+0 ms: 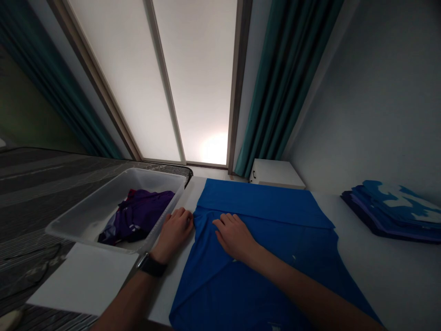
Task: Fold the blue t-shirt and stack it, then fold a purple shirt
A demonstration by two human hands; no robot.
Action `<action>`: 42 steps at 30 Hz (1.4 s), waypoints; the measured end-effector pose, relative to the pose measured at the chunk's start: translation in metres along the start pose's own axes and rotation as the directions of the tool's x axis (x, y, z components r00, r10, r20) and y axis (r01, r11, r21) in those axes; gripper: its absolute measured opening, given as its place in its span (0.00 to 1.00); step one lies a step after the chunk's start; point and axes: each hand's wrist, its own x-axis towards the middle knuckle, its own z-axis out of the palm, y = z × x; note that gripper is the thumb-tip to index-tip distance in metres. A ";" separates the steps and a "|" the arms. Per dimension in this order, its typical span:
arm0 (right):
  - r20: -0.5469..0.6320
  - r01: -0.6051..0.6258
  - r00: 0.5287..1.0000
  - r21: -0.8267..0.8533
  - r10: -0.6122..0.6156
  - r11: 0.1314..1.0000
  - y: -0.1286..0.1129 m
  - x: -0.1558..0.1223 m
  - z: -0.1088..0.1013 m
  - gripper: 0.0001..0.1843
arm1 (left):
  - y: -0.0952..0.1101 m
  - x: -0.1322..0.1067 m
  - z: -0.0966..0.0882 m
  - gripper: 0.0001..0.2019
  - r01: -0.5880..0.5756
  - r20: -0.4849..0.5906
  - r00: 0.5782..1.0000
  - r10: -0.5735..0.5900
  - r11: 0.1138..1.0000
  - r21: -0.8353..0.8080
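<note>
A blue T-shirt lies spread over the white table, its far part forming a flat band with a crease across it. My left hand, with a dark watch on the wrist, is at the shirt's left edge. Its fingers are curled in and appear to pinch that edge, where small wrinkles gather. My right hand rests palm down on top of the shirt, fingers slightly bent and apart, holding nothing.
Left of the shirt stands a translucent plastic bin with purple clothing inside. A folded stack of blue and purple clothes sits at the right of the white table. A white cabinet is beyond the table.
</note>
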 end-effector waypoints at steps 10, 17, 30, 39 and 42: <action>0.202 0.169 0.961 0.104 -0.187 0.980 0.012 -0.060 -0.024 0.09 | 0.002 0.002 0.002 0.13 -0.012 0.033 0.999 0.015 0.994 -0.105; 0.167 0.320 0.936 -0.042 -0.309 0.946 0.018 -0.061 -0.018 0.08 | 0.001 0.004 0.005 0.12 -0.029 0.043 0.998 0.035 0.992 -0.127; 0.153 0.158 0.975 0.033 -0.161 0.987 0.022 -0.072 -0.027 0.13 | 0.033 -0.007 -0.005 0.18 -0.246 -0.078 0.967 0.242 0.967 -0.058; 0.102 -0.295 0.951 0.018 0.292 0.955 0.096 -0.097 -0.020 0.26 | 0.071 0.009 0.016 0.26 -0.435 0.086 0.889 0.449 0.888 -0.148; 0.032 -0.419 0.907 -0.036 0.420 0.907 0.132 -0.112 -0.023 0.25 | 0.063 0.043 0.009 0.21 -0.328 0.015 0.943 0.332 0.938 -0.109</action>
